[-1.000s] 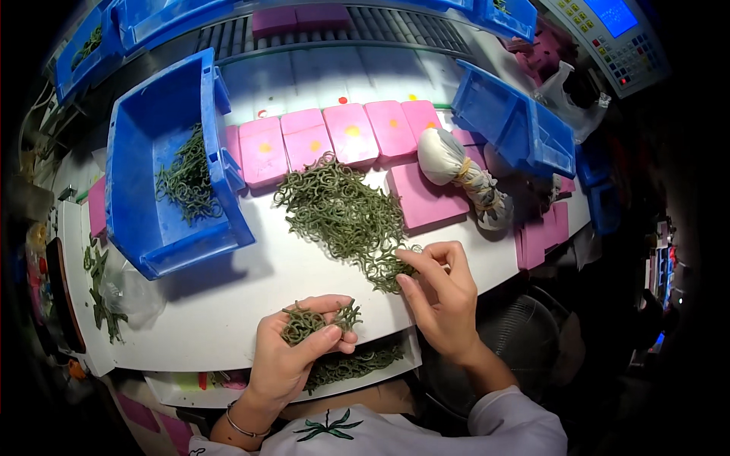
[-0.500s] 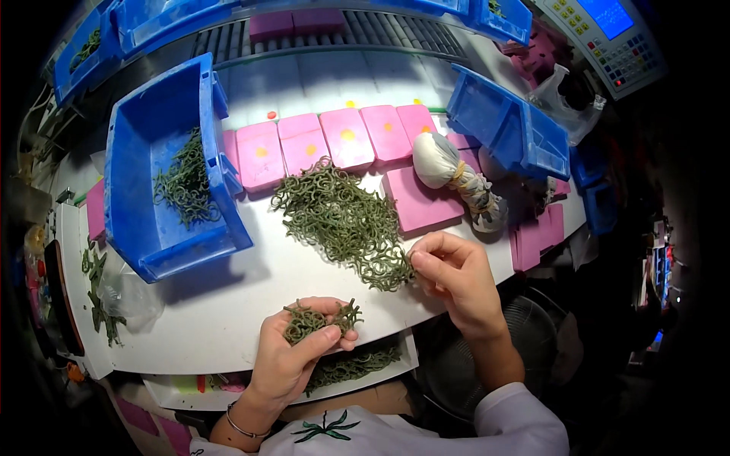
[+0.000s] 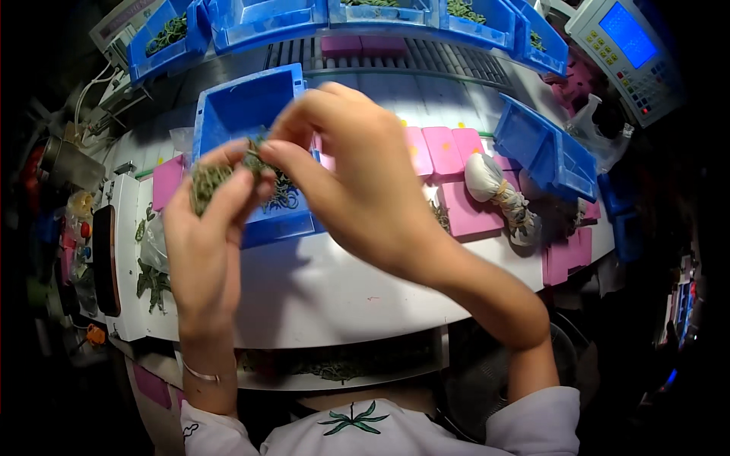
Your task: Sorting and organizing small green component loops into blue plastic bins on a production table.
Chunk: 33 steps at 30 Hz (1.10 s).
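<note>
Both my hands are raised in front of the large blue bin, where more small green pieces lie. In my left hand is a bunch of dark-green, ring-like pieces, held between the thumb and curled fingers. My right hand reaches across to the left. Its thumb and forefinger pinch a green piece at the edge of the bunch; blur hides its exact shape. A little of the loose pile of green pieces shows on the white table, the remainder hidden behind my right hand and forearm.
A row of pink blocks stands beyond the table's middle. A tied cloth bundle leans on a pink slab. At right are a tilted blue bin and a keypad device. An open drawer holds green pieces.
Both hands have lifted from the table up and left to the blue bin. My right hand has left the pile and met the bunch in my left hand. The view has shifted.
</note>
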{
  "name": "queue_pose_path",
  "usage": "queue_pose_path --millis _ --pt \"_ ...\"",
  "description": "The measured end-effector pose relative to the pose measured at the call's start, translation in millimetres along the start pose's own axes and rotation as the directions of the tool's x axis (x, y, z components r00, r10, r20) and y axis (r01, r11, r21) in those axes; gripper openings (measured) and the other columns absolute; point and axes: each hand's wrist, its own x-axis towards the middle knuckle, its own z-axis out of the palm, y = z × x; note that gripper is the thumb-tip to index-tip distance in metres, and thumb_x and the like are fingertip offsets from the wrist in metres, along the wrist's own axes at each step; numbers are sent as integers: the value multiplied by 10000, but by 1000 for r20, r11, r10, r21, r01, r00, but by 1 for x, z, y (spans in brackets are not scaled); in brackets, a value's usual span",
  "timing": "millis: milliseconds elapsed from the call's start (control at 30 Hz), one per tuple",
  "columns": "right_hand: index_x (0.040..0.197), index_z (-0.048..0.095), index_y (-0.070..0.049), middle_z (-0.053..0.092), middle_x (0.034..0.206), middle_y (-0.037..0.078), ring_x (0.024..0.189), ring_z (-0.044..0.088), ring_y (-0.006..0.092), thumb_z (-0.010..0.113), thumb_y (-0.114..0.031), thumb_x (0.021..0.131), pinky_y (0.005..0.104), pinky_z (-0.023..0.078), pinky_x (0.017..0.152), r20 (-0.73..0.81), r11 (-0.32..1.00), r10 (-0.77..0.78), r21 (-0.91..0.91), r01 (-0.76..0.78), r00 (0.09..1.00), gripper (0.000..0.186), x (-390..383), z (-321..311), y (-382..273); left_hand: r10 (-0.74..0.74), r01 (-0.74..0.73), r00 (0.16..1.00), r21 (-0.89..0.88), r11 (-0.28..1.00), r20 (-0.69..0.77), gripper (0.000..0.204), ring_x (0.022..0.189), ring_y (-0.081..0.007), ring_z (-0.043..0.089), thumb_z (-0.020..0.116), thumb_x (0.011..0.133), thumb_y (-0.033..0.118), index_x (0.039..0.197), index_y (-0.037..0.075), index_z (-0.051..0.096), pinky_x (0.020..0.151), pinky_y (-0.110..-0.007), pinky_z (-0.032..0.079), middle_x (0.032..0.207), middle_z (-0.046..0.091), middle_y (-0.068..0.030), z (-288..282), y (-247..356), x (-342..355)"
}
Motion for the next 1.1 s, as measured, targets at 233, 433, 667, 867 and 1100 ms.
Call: queue_pose_path --millis 233,433,667,867,1100 --pt "816 619 -17 566 728 88 655 531 184 606 -78 792 294 416 585 28 984 -13 -179 18 1000 67 -6 -21 9 88 -77 996 475 877 -1 441 1090 -192 497 565 850 88 1210 -124 422 920 -281 402 1150 517 -210 -10 -16 21" --pt "848 626 -36 585 766 76 616 544 177 670 -42 727 276 434 551 84 870 328 -414 -266 941 128 -126 -81 24 385 -363 907 782 508 171 367 1102 -316 494 566 801 54 1145 -63 518 951 -356 377 1150 526 -198 5 -31 -5" --pt "877 602 -46 540 820 51 713 523 222 711 -76 654 312 450 566 -43 790 278 -559 -254 960 250 -170 -63 20 267 -455 883 566 688 385 227 941 -275 564 560 757 -20 980 -30 604 831 -346 448 1016 569 -165 29 -58 -73" --pt "863 612 -29 550 796 50 684 524 204 689 -43 642 289 443 524 -44 799 115 -589 -119 992 235 -180 -61 28 100 -292 925 517 805 367 200 872 -215 580 536 779 -51 967 -31 601 744 -290 486 984 570 -145 32 -78 -94" --pt "871 625 -25 556 793 49 689 516 204 683 -40 621 279 438 525 5 731 -4 -682 6 1000 257 -178 -59 36 -62 -80 940 394 916 335 161 808 -149 590 482 842 -40 956 -48 596 675 -234 497 971 555 -121 36 -88 -98"
